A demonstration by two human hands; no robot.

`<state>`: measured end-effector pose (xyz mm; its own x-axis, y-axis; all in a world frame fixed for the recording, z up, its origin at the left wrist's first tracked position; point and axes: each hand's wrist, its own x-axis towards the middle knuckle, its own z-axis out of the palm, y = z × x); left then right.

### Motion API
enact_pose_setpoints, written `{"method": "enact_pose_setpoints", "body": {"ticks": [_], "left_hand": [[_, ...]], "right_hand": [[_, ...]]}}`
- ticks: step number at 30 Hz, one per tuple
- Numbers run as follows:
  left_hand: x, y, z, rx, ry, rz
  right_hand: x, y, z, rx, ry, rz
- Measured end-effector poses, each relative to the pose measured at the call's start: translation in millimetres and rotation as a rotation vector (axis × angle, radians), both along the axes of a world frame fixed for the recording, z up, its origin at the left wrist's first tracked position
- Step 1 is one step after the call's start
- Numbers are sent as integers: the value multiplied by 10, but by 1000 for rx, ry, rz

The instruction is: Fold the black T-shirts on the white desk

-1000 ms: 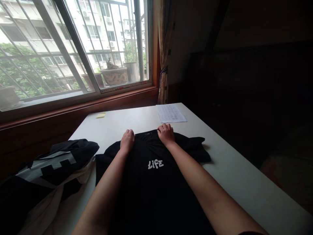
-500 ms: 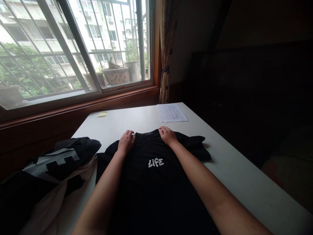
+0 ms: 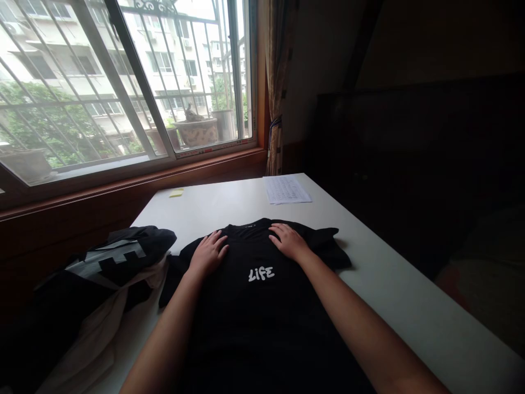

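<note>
Black T-shirt (image 3: 254,317) laid out on white tabletop (image 3: 394,295), front up, directly beneath both hands. Left hand (image 3: 208,254): fingers spread, palm down on the shirt's shoulder. Right hand (image 3: 289,241): likewise spread, lying on the opposite shoulder; nothing pinched in either. Collar (image 3: 246,230) between the hands, slightly beyond them. White "LIFE" print (image 3: 261,273) between and nearer the wearer than the hands. One sleeve (image 3: 328,241) out to the right of the right hand, creased. Left of the left hand, a heap of dark clothing (image 3: 151,241) with grey lettering. Printed sheets (image 3: 288,189) beyond the right hand; yellow sticky notes (image 3: 176,193) beyond the left.
</note>
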<state>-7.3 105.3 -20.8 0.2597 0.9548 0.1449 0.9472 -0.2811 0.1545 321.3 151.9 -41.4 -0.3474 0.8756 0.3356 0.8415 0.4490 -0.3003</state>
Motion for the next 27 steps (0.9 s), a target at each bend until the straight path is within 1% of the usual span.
{"method": "enact_pose_setpoints", "body": {"ticks": [12, 22, 27], "left_hand": [[-49, -497, -26, -82, 50, 54], [-19, -956, -9, -87, 42, 163], [39, -1244, 19, -117, 42, 242]], "right_hand": [[26, -299, -58, -17, -79, -16], [46, -583, -74, -19, -99, -9], [15, -712, -64, -14, -107, 8]]}}
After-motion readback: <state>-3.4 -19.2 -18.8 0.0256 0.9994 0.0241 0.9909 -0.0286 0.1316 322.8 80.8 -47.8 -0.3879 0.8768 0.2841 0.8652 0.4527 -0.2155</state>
